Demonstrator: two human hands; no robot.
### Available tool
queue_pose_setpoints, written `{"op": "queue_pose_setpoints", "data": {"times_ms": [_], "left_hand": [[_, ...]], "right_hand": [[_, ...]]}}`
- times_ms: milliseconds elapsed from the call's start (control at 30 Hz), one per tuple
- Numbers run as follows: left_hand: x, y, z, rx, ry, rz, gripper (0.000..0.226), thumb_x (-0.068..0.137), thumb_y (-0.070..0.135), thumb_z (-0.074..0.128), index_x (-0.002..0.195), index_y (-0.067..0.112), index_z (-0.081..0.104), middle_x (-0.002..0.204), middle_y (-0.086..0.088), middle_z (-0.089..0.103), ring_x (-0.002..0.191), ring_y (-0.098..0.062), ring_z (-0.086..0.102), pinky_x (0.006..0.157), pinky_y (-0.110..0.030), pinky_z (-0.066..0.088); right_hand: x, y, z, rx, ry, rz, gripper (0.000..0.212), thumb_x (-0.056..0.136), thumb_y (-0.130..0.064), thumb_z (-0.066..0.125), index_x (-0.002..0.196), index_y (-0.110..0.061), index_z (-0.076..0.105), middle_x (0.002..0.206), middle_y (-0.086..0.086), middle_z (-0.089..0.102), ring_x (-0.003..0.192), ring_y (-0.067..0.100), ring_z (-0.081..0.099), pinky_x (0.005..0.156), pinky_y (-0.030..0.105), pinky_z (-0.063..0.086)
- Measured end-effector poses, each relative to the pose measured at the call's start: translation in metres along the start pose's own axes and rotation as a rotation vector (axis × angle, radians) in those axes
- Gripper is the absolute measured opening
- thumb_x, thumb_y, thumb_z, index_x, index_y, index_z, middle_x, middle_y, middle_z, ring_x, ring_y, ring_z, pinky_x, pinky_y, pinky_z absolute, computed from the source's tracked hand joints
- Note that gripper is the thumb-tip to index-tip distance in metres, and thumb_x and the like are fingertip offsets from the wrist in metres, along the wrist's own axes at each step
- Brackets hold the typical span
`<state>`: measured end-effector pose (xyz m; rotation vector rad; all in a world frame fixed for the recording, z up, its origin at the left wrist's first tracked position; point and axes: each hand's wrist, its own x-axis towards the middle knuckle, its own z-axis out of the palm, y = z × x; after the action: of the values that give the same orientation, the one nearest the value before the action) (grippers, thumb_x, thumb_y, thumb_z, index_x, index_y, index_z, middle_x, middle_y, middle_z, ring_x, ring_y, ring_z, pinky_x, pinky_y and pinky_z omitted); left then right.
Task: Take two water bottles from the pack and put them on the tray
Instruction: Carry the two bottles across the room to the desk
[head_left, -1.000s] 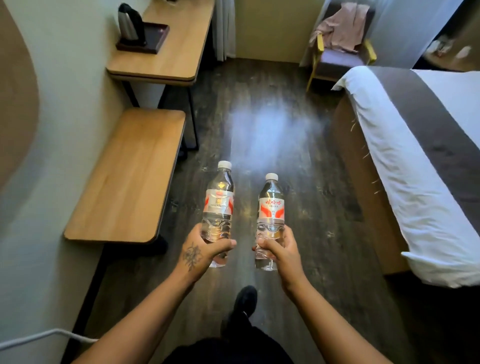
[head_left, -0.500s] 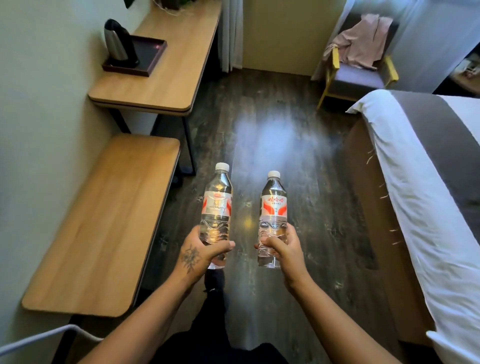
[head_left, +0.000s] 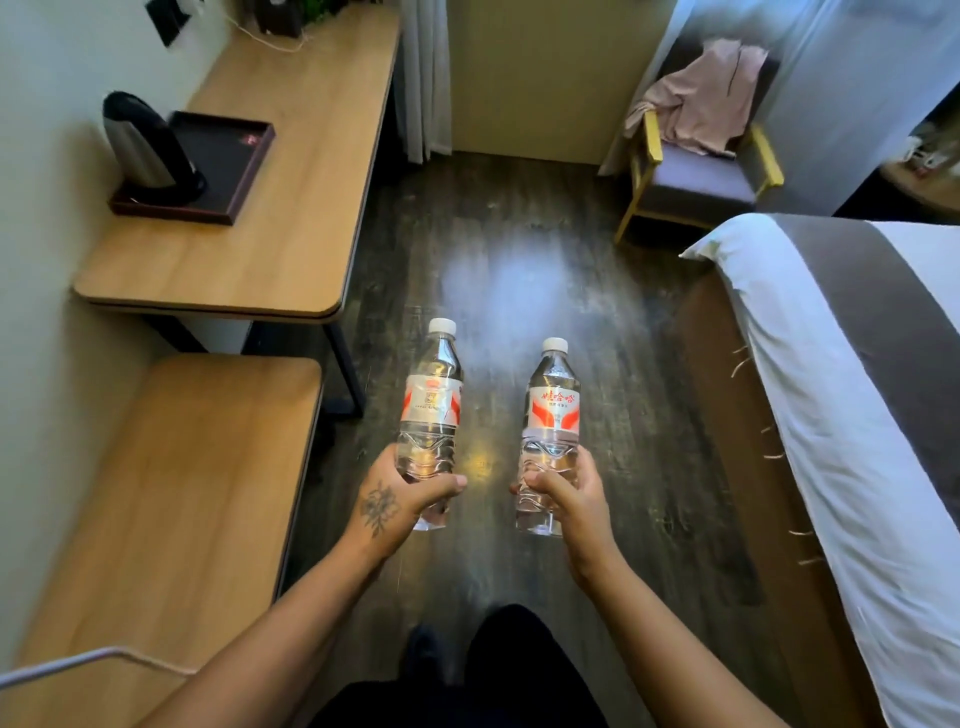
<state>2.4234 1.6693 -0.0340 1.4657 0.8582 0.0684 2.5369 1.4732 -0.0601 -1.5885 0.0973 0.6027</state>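
Observation:
I hold two clear water bottles with white caps and red-and-white labels upright over the dark floor. My left hand (head_left: 397, 501) grips the lower part of the left bottle (head_left: 432, 405). My right hand (head_left: 566, 493) grips the lower part of the right bottle (head_left: 553, 415). A dark rectangular tray (head_left: 244, 161) lies on the wooden desk (head_left: 291, 208) at the upper left, well ahead of both hands. The bottle pack is out of view.
A steel kettle (head_left: 143, 145) with a black handle stands on the tray's left part. A lower wooden bench (head_left: 176, 493) runs along the left wall. A bed (head_left: 857, 389) fills the right side. An armchair (head_left: 701, 171) with pink cloth stands at the back.
I have walked forward: the desk, tray and kettle have come closer and lower in view. Both hands still hold their bottles upright in the same pose.

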Motion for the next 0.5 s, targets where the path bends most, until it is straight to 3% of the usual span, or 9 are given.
{"op": "queue_pose_setpoints", "data": {"times_ms": [133, 200, 267, 367, 433, 500], "left_hand": [[0.060, 0.032, 0.006, 0.004, -0.014, 0.004, 0.077, 0.047, 0.045, 0.092, 0.113, 0.012, 0.069, 0.098, -0.009, 0.079, 0.076, -0.009, 0.076, 0.057, -0.019, 0.059], [0.094, 0.046, 0.012, 0.000, -0.003, -0.009, 0.073, 0.053, 0.037, 0.094, 0.115, 0.010, 0.068, 0.100, -0.013, 0.078, 0.081, -0.015, 0.077, 0.064, -0.032, 0.066], [0.126, 0.065, 0.019, -0.004, 0.001, -0.005, 0.081, 0.049, 0.042, 0.094, 0.119, 0.011, 0.067, 0.103, -0.013, 0.078, 0.088, -0.024, 0.076, 0.069, -0.041, 0.068], [0.180, 0.095, 0.033, -0.006, 0.015, 0.001, 0.086, 0.046, 0.047, 0.092, 0.119, 0.010, 0.067, 0.100, -0.013, 0.077, 0.080, -0.019, 0.075, 0.061, -0.031, 0.060], [0.209, 0.116, 0.041, 0.010, 0.029, 0.013, 0.086, 0.045, 0.050, 0.091, 0.118, 0.012, 0.068, 0.101, -0.011, 0.079, 0.072, -0.010, 0.077, 0.056, -0.018, 0.058], [0.241, 0.137, 0.051, 0.022, 0.047, 0.021, 0.086, 0.044, 0.053, 0.090, 0.118, 0.014, 0.070, 0.101, -0.010, 0.080, 0.074, -0.008, 0.078, 0.057, -0.016, 0.058]], "right_hand": [[0.067, -0.025, 0.010, 0.010, -0.027, -0.014, 0.065, 0.072, -0.017, 0.079, 0.134, -0.013, 0.059, 0.121, 0.026, 0.075, 0.110, 0.053, 0.073, 0.091, 0.057, 0.064], [0.104, -0.039, 0.014, 0.020, -0.031, -0.018, 0.069, 0.068, -0.022, 0.082, 0.133, -0.014, 0.059, 0.121, 0.027, 0.074, 0.109, 0.054, 0.074, 0.088, 0.056, 0.063], [0.141, -0.056, 0.019, 0.035, -0.042, -0.024, 0.077, 0.062, -0.031, 0.084, 0.133, -0.016, 0.059, 0.121, 0.026, 0.074, 0.109, 0.053, 0.074, 0.090, 0.058, 0.063], [0.202, -0.081, 0.021, 0.049, -0.051, -0.025, 0.076, 0.061, -0.032, 0.084, 0.131, -0.017, 0.060, 0.120, 0.027, 0.075, 0.109, 0.054, 0.073, 0.092, 0.063, 0.061], [0.236, -0.096, 0.021, 0.064, -0.068, -0.010, 0.076, 0.062, -0.031, 0.084, 0.133, -0.017, 0.060, 0.120, 0.027, 0.074, 0.110, 0.055, 0.073, 0.090, 0.060, 0.062], [0.271, -0.112, 0.019, 0.074, -0.077, -0.001, 0.076, 0.063, -0.031, 0.085, 0.134, -0.018, 0.060, 0.119, 0.024, 0.075, 0.110, 0.054, 0.074, 0.087, 0.055, 0.064]]}}
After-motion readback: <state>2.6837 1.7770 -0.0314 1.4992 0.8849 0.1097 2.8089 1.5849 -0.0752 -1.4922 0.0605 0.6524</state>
